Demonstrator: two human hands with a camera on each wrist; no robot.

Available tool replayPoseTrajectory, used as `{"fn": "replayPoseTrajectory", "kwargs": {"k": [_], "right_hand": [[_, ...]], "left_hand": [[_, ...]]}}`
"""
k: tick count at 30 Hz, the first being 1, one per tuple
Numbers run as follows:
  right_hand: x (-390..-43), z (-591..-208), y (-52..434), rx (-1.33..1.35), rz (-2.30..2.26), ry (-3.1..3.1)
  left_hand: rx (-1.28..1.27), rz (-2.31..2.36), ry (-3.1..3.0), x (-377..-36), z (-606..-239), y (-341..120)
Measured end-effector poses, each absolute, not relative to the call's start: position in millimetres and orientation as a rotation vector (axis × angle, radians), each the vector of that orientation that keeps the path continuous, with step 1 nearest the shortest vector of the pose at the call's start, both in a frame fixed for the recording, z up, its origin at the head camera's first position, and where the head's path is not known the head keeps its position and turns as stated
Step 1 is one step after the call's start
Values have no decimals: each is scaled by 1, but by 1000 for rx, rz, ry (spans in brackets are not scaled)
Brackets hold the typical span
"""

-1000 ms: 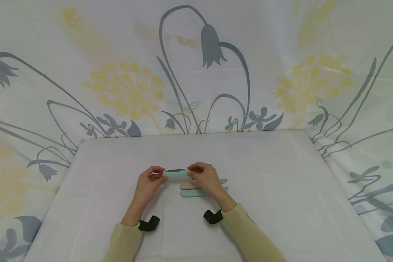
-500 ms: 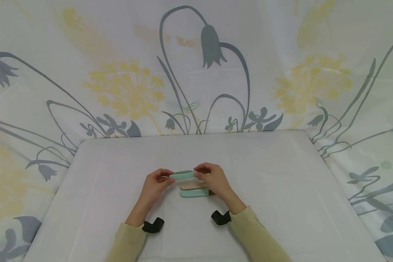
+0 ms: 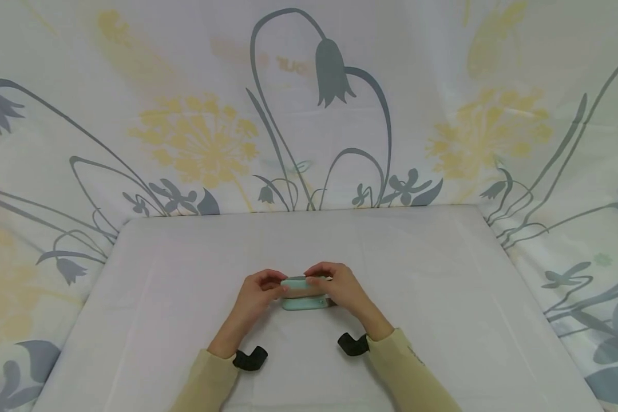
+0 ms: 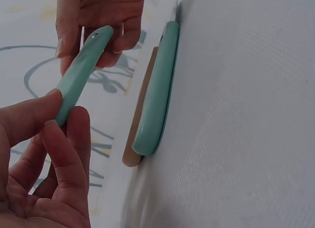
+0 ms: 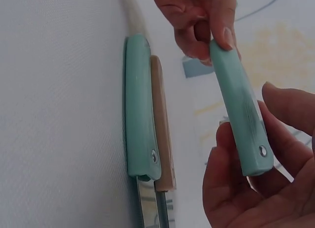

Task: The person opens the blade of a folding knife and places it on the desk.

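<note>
My left hand (image 3: 260,289) pinches one end of a folded pocket knife (image 5: 240,110) with a mint-green handle, thumb against fingertips. Around the knife's riveted end, my right hand (image 5: 266,188) lies with fingers spread loosely; in the right wrist view its thumb stands apart from the handle. Two more pocket knives lie unfolded side by side just nearer than the held one: a mint-green knife (image 4: 160,90) and a beige-handled knife (image 5: 161,119). Their blades extend to the right in the head view, largely hidden there by my right hand.
A white-covered table (image 3: 417,274) spreads around the hands. Patterned floral cloth (image 3: 329,143) rises at its back and sides. A black wrist mount (image 3: 250,359) shows at the left wrist, with another black mount (image 3: 353,344) at the right.
Both hands have moved right and nearer with the folded knife, over the two lying knives. The right hand's fingers have loosened around its end.
</note>
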State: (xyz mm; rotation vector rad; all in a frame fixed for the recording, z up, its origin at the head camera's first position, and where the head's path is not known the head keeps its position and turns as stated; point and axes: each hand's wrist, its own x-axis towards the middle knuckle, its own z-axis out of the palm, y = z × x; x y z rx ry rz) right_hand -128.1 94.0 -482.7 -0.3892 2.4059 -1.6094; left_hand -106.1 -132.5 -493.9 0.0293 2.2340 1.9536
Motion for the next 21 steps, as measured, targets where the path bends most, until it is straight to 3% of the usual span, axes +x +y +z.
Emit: {"fn": "replayPoseTrajectory", "kwargs": {"k": [12, 18, 21], "right_hand": [[-125, -481, 88, -426, -1539, 2450], [-121, -485, 86, -354, -1594, 2404], [-122, -485, 84, -339, -1620, 2407]], "left_hand": [[97, 1899, 2250, -106, -497, -123], [83, 1840, 2257, -95, -470, -119], [86, 1840, 2262, -98, -475, -120]]}}
